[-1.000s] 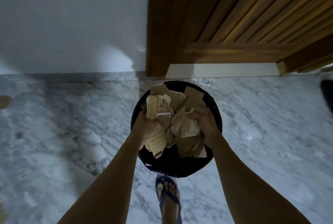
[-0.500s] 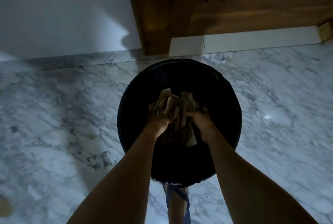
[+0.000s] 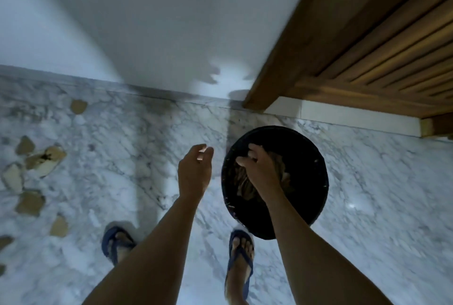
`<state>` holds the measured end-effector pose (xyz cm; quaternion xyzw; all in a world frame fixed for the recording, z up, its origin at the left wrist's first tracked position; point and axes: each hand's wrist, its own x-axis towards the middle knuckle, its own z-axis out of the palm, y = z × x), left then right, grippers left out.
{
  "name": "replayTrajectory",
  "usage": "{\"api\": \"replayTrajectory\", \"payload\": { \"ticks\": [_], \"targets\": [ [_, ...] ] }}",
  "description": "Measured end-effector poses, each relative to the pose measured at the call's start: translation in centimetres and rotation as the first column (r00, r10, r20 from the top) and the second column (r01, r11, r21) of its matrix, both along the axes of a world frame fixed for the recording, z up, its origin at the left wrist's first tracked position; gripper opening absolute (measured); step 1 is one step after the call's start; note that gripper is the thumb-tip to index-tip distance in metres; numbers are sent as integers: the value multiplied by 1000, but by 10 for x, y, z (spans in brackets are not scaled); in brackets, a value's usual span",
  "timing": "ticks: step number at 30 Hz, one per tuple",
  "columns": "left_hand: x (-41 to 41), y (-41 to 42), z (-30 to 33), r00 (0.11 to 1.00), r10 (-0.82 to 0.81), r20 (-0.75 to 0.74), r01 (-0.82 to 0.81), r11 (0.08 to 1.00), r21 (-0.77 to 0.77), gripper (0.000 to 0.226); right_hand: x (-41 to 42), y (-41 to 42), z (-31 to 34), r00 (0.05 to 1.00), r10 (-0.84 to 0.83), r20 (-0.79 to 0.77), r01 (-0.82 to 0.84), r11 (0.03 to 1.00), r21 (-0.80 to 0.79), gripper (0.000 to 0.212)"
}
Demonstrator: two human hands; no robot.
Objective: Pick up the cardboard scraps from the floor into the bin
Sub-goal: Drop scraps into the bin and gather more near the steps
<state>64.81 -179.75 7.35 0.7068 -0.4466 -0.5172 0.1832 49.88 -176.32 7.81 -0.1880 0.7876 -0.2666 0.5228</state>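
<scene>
Feet in blue flip-flops (image 3: pixel 239 264) on marble floor (image 3: pixel 380 194). Left hand (image 3: pixel 194 173) over bare floor, fingers loose, holding nothing. Right hand (image 3: pixel 260 169) above black bin (image 3: pixel 316 182), fingers loose too. Brown scraps (image 3: pixel 245 185) inside bin. More cardboard scraps (image 3: pixel 31 203) far left. Wall (image 3: pixel 159 22) and wooden door (image 3: pixel 367 42) beyond.

Black bin (image 3: pixel 316 165), tan cardboard scraps (image 3: pixel 30 203), grey-veined white marble floor (image 3: pixel 122 147), blue flip-flops (image 3: pixel 241 259)
</scene>
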Motion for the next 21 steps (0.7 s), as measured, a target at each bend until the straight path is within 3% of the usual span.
{"api": "replayTrajectory", "payload": {
  "ticks": [4, 9, 16, 21],
  "targets": [
    [111, -25, 8, 991, 52, 124, -61, 995, 76, 37, 101, -52, 13, 989, 136, 50, -134, 990, -38, 58],
    [278, -59, 11, 959, 237, 157, -257, 959, 120, 41, 264, -114, 22, 926, 362, 105, -356, 932, -75, 54],
    [464, -86, 11, 820, 511, 258, -555, 821, 135, 45, 467, -192, 21, 681, 732, 9, -730, 680, -72, 50],
    [513, -107, -9, 805, 558, 201, -591, 780, 204, 50, 529, -246, 0, 528, 843, -103, -847, 532, 14, 47]
  ]
}}
